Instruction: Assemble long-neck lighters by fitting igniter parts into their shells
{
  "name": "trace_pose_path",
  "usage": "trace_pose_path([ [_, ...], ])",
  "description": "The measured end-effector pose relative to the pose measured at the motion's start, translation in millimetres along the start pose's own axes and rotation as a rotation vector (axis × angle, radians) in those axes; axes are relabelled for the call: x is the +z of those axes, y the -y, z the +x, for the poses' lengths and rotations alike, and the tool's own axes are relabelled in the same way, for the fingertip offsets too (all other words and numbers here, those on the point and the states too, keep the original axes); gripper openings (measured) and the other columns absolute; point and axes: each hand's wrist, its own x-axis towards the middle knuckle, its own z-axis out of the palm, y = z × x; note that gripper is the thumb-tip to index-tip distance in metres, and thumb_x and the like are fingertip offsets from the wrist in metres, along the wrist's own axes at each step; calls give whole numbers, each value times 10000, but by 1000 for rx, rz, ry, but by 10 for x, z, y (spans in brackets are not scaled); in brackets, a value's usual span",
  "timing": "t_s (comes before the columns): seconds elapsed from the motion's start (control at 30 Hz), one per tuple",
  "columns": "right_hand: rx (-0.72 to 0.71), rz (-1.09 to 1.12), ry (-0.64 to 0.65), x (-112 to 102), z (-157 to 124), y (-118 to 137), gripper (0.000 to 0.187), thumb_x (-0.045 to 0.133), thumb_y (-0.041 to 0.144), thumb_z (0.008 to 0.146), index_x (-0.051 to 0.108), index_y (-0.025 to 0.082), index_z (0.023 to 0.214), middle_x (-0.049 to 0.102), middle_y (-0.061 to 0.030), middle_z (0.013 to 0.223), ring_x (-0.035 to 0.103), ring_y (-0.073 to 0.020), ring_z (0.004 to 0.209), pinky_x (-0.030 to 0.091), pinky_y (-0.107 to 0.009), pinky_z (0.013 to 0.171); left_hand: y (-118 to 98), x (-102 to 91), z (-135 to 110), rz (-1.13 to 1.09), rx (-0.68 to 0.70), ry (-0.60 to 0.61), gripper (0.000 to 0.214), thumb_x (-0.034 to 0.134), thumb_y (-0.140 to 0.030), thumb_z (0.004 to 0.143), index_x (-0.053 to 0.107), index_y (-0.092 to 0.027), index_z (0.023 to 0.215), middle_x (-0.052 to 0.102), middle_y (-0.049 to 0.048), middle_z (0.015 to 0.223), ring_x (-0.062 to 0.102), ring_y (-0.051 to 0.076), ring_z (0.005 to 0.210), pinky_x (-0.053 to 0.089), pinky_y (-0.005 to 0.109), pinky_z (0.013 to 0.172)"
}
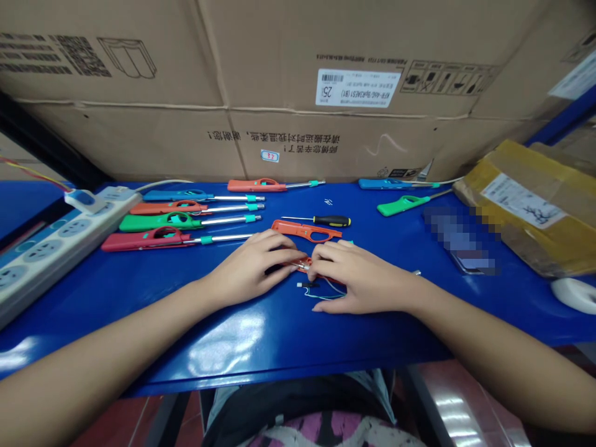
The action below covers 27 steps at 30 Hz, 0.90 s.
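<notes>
My left hand (251, 264) and my right hand (358, 276) meet at the middle of the blue table (261, 335), fingers curled together over an opened orange lighter body (303, 263) that they mostly hide. Thin blue and white wires with a small black part (316, 288) trail out beneath my right hand. An orange lighter shell half (306, 231) lies just beyond my fingers. A black-handled screwdriver (326, 220) rests behind that.
Several long-nozzle lighters in blue, orange, green and red (186, 220) lie in a row at left; more sit at the back (270, 185) and right (403, 203). A white power strip (51, 248) is far left. Cardboard boxes (298, 93) wall the back. A taped parcel (531, 205) stands right.
</notes>
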Motion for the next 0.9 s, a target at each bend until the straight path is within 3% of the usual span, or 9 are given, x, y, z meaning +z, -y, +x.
trace_pose_path([
  [0.13, 38, 75, 58, -189, -126, -56, 468, 770, 489, 791, 573, 220, 1120, 591, -66, 1195, 543, -256, 1130, 418, -402, 981, -3, -93, -11, 108, -1, 92, 288, 516, -288, 1002, 656, -242, 1250, 657, 79, 1139, 591, 241, 1031, 444, 389, 877],
  [0.2, 128, 122, 115, -300, -210, -121, 570, 804, 521, 734, 558, 218, 1149, 585, -74, 1201, 537, -271, 1127, 435, -392, 953, 3, -137, -20, 147, -1, 129, 322, 519, -292, 985, 638, -229, 1278, 649, 85, 1131, 588, 251, 1016, 448, 394, 866],
  [0.33, 220, 168, 222, -418, -301, -265, 304, 739, 419, 826, 616, 220, 1020, 620, -51, 1096, 568, -231, 1006, 449, -345, 849, 18, -174, -31, 173, -11, 161, 380, 531, -328, 954, 616, -211, 1305, 644, 87, 1111, 596, 253, 974, 460, 403, 858],
  [0.47, 230, 220, 277, -393, -273, -344, 68, 639, 261, 896, 649, 195, 893, 662, -30, 896, 600, -175, 818, 446, -298, 733, 27, -188, -37, 177, -12, 163, 397, 530, -328, 934, 618, -207, 1302, 647, 86, 1140, 610, 252, 983, 470, 406, 864],
  [0.57, 221, 257, 232, -372, -254, -363, 95, 564, 212, 927, 645, 191, 880, 680, -31, 877, 604, -162, 769, 447, -286, 693, 31, -208, -42, 188, -11, 156, 402, 542, -318, 921, 619, -215, 1302, 657, 84, 1152, 614, 253, 992, 472, 400, 869],
  [0.7, 161, 211, 90, -369, -241, -359, 144, 491, 255, 977, 614, 188, 943, 662, -56, 938, 581, -174, 803, 453, -306, 736, 18, -209, -38, 192, -15, 120, 406, 581, -347, 907, 631, -225, 1291, 681, 81, 1146, 613, 263, 1001, 476, 404, 891],
  [0.9, 146, 221, -2, -333, -182, -320, 174, 419, 290, 1016, 559, 187, 1005, 615, -64, 969, 558, -182, 839, 459, -323, 786, 7, -137, -21, 83, -25, 90, 368, 590, -380, 953, 626, -205, 1275, 695, 87, 1191, 632, 251, 1047, 498, 382, 911],
])
